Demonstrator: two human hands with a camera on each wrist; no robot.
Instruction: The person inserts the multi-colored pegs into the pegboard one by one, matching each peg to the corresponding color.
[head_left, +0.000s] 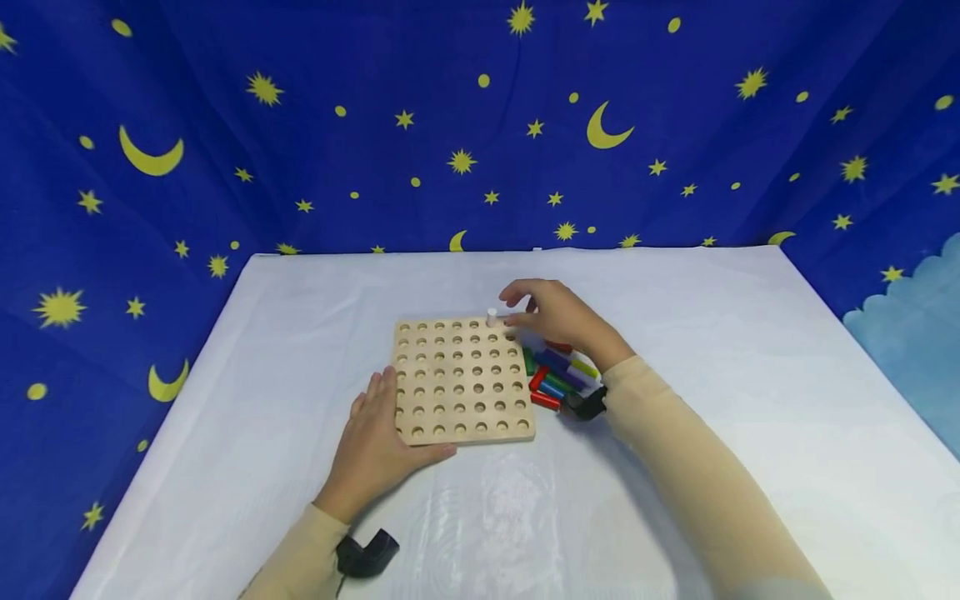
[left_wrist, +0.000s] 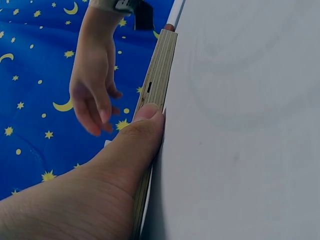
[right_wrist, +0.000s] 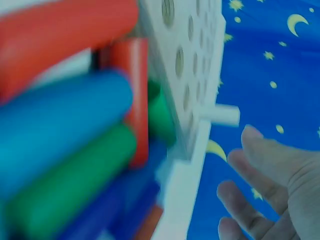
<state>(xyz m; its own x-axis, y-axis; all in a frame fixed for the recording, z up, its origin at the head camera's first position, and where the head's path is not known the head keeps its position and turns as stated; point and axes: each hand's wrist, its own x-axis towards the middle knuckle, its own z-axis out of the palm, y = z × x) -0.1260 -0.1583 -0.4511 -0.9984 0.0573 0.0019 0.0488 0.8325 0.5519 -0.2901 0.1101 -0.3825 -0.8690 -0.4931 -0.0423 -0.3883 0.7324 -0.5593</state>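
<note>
Head view, near to far: beige sleeves (head_left: pixel 296 554) enter from the bottom, a black wrist mount (head_left: pixel 367 554) on the left one, over a white surface (head_left: pixel 480 517). Left hand (head_left: pixel 373 448) next: spread around the near left corner of the wooden peg board (head_left: pixel 467 379), fingers fairly straight along the left edge, thumb along the near edge. Left wrist view confirms the thumb (left_wrist: pixel 140 132) pressing on the layered side of the board. Board lies flat mid-surface, round holes in rows. Loose pegs are heaped just right of it: a red peg (head_left: pixel 545 401) nearest, then blue, green, and purple, with a yellow peg (head_left: pixel 583 367) on the right side of the heap; partly hidden by the right wrist's mount (head_left: pixel 585 405), so can't give a count. Right hand (head_left: pixel 558 312) is above the far right corner, fingers and thumb apart, bent a little. White peg (head_left: pixel 492 317) stands upright in the far row, second hole from the right; right wrist view shows thumb and fingers just beside it, small gap, not touching. Behind the surface: blue backdrop (head_left: pixel 420 83) with yellow stars, moons and dots, light blue cloud shape (head_left: pixel 915 333) at far right.
</note>
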